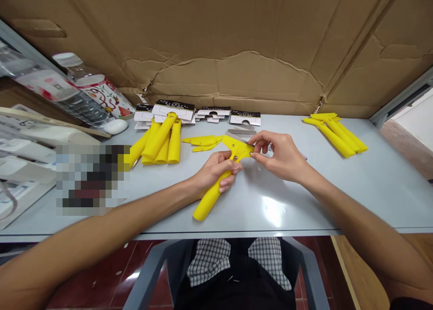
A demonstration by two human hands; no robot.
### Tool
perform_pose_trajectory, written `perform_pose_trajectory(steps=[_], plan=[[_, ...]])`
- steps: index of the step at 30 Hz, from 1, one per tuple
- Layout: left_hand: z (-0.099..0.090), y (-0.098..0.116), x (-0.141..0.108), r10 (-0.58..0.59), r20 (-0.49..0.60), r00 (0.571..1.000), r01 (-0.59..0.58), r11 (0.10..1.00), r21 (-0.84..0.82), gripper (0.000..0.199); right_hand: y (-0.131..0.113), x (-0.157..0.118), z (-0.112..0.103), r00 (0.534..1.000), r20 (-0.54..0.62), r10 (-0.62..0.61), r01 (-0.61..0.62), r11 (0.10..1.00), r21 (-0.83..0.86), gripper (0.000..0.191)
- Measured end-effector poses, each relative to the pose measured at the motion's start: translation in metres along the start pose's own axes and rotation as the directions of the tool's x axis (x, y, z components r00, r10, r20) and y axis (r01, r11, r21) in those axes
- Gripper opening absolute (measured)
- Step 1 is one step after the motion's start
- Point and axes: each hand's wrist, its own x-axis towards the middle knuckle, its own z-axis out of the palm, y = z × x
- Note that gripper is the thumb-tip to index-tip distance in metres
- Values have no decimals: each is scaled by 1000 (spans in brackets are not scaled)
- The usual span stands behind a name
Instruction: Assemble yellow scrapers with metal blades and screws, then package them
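My left hand is wrapped round the handle of a yellow scraper, whose wide head points away from me with a metal blade along its far edge. The thumb and fingers of my right hand pinch the right end of the scraper's head; anything small between the fingertips is hidden. Just left of the head, thin yellow strips lie on the table. Behind the right fingers are some grey metal blades.
Yellow handles are piled at the left, beside black-and-white cards. More cards lie at the back. Yellow scraper parts rest at the right. Bottles stand at the far left, and cardboard backs the grey table.
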Motion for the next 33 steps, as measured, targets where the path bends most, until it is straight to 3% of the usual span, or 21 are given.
perform_pose_trajectory(steps=[3, 6, 9, 12, 15, 17, 19, 21, 22, 24, 28, 33], plan=[[-2, -2, 1, -3, 10, 1000, 3, 1000, -18, 26, 6, 3, 2, 981, 40, 190, -194, 942, 273, 26], [0, -2, -1, 3, 13, 1000, -3, 1000, -13, 25, 11, 6, 1, 921, 142, 363, -383, 774, 504, 41], [3, 0, -2, 1, 15, 1000, -1, 1000, -4, 27, 12, 8, 2, 882, 182, 436, -459, 700, 548, 45], [3, 1, -2, 1, 14, 1000, 0, 1000, -14, 26, 10, 9, 5, 874, 191, 447, -470, 676, 568, 45], [-1, 0, 0, 6, 16, 1000, -5, 999, -40, 26, 12, 10, -3, 900, 205, 384, -432, 727, 534, 47], [-3, 0, 0, 5, 19, 1000, -4, 999, -51, 27, 18, 12, -18, 932, 216, 290, -355, 844, 401, 47], [-4, 0, 1, 3, 22, 1000, -1, 998, -59, 30, 26, 14, -36, 969, 168, 181, -197, 977, 82, 37], [-3, 0, 0, 4, 19, 1000, -3, 998, -59, 31, 34, 16, -52, 997, 49, 55, -42, 970, -239, 24], [-2, 0, 0, 4, 17, 1000, -3, 999, -51, 30, 36, 17, -56, 1000, 23, 21, -13, 961, -277, 18], [1, 1, -2, 1, 15, 1000, -1, 1000, -22, 29, 36, 17, -55, 1000, 17, -17, 20, 983, -182, 16], [5, 2, -4, 5, 22, 1000, -5, 1000, 11, 27, 23, 12, -30, 984, 111, -136, 131, 990, 54, 28], [4, 1, -3, -2, 44, 999, 2, 1000, 3, 28, 16, 6, -9, 975, 127, -181, 164, 977, 132, 31]])
